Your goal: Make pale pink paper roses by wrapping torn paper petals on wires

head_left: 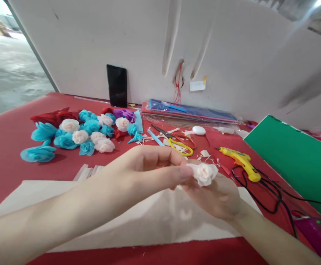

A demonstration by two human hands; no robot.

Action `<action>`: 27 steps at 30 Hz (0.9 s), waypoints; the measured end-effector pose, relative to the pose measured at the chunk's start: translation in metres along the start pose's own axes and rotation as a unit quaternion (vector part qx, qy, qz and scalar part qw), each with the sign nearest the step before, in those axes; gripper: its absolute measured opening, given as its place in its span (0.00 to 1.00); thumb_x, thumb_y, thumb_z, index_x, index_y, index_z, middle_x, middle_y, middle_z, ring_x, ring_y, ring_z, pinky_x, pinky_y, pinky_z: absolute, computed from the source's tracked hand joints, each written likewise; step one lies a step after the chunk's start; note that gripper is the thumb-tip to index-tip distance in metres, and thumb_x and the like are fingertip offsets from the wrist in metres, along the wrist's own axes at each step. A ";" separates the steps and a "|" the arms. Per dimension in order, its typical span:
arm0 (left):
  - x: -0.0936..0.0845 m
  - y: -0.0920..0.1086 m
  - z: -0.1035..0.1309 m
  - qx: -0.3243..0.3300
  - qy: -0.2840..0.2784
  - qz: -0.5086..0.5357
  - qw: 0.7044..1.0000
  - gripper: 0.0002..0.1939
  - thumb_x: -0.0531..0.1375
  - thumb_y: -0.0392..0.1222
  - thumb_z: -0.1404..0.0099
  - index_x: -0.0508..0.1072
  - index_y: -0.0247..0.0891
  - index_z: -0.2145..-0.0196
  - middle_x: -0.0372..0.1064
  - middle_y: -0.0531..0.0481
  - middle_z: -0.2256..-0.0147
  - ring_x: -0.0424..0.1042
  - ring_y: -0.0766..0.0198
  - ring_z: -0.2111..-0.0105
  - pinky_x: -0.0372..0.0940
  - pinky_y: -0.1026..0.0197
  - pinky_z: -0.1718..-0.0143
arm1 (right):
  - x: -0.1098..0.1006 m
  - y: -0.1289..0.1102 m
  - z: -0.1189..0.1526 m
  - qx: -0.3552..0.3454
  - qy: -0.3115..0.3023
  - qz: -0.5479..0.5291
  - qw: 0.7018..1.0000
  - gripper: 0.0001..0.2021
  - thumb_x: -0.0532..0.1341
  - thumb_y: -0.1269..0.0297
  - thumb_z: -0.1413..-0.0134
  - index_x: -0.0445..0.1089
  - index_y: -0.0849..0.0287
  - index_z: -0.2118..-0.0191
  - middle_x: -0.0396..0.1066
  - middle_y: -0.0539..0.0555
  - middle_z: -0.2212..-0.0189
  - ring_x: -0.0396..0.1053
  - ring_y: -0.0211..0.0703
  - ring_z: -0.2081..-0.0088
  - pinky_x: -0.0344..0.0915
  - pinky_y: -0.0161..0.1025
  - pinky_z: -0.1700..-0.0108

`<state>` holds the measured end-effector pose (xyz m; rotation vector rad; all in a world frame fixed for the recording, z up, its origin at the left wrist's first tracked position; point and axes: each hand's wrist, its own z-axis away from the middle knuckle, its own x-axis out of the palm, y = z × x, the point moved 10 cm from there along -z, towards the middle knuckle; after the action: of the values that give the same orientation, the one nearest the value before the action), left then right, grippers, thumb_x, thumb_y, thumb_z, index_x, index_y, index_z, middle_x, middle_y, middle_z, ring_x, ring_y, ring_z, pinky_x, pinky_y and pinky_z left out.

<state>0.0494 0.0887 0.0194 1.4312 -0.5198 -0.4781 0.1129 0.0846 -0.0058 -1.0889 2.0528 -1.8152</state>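
Observation:
A small white paper rose (205,173) with a faint pink centre is held up in front of me, above a pale paper sheet (138,224). My left hand (149,169) reaches across from the left, its thumb and fingers closed on the rose's left edge. Behind and below the flower, my right hand (218,198) curls round its base; most of its fingers are hidden by the left hand and the rose. Scissors with yellow and red handles (182,147) lie just beyond the hands, among paper scraps (204,154).
Blue paper flowers (65,140), white ones (70,125) and purple ones (124,115) cluster at left. A phone (117,86) leans on the wall. At right lie a yellow glue gun (240,160), black cables (276,195), a green board (295,162) and a magenta device (312,235).

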 end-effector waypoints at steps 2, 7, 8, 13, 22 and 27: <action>-0.001 -0.002 0.001 -0.008 0.004 -0.002 1.000 0.08 0.63 0.44 0.38 0.77 0.45 0.75 0.70 0.61 0.76 0.66 0.73 0.74 0.64 0.75 0.69 | -0.001 0.002 0.000 0.004 0.005 -0.006 1.000 0.11 0.62 0.54 0.45 0.70 0.54 0.72 0.59 0.47 0.76 0.60 0.39 0.71 0.60 0.39 0.61; -0.005 -0.005 0.003 -0.025 0.016 -0.023 0.999 0.08 0.63 0.45 0.40 0.76 0.44 0.76 0.70 0.60 0.77 0.66 0.71 0.75 0.60 0.72 0.74 | 0.000 0.003 0.002 0.014 0.001 -0.017 1.000 0.08 0.63 0.56 0.46 0.71 0.54 0.69 0.59 0.47 0.77 0.57 0.39 0.73 0.61 0.39 0.62; -0.005 -0.007 0.003 -0.027 0.015 -0.038 0.999 0.08 0.63 0.46 0.41 0.75 0.43 0.75 0.70 0.59 0.77 0.66 0.70 0.75 0.59 0.71 0.74 | 0.001 0.003 0.001 0.015 -0.002 -0.021 1.000 0.08 0.63 0.56 0.46 0.71 0.54 0.69 0.59 0.47 0.77 0.56 0.38 0.74 0.62 0.39 0.63; -0.004 -0.012 0.005 -0.009 0.015 -0.116 0.993 0.09 0.61 0.52 0.38 0.75 0.46 0.70 0.69 0.57 0.73 0.63 0.68 0.75 0.57 0.68 0.76 | 0.008 -0.003 -0.003 0.001 -0.036 -0.030 0.999 0.12 0.62 0.57 0.50 0.63 0.56 0.78 0.54 0.47 0.79 0.56 0.39 0.74 0.62 0.38 0.65; 0.007 0.024 0.011 0.133 0.033 -0.144 0.980 0.09 0.57 0.40 0.34 0.74 0.45 0.72 0.73 0.62 0.73 0.71 0.73 0.70 0.64 0.74 0.69 | 0.016 -0.019 -0.004 0.009 -0.139 0.034 0.990 0.13 0.62 0.60 0.48 0.65 0.56 0.81 0.56 0.46 0.83 0.54 0.37 0.77 0.60 0.37 0.68; 0.010 0.023 0.017 0.153 0.040 -0.142 0.977 0.05 0.62 0.37 0.38 0.76 0.44 0.71 0.74 0.61 0.73 0.72 0.72 0.71 0.66 0.73 0.67 | 0.021 -0.013 0.001 0.066 -0.169 0.065 0.981 0.15 0.60 0.56 0.45 0.65 0.55 0.79 0.57 0.47 0.81 0.55 0.37 0.77 0.59 0.36 0.71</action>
<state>0.0472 0.0706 0.0438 1.8267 -0.3343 -0.5824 0.1037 0.0711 0.0123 -1.1091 1.7397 -1.5545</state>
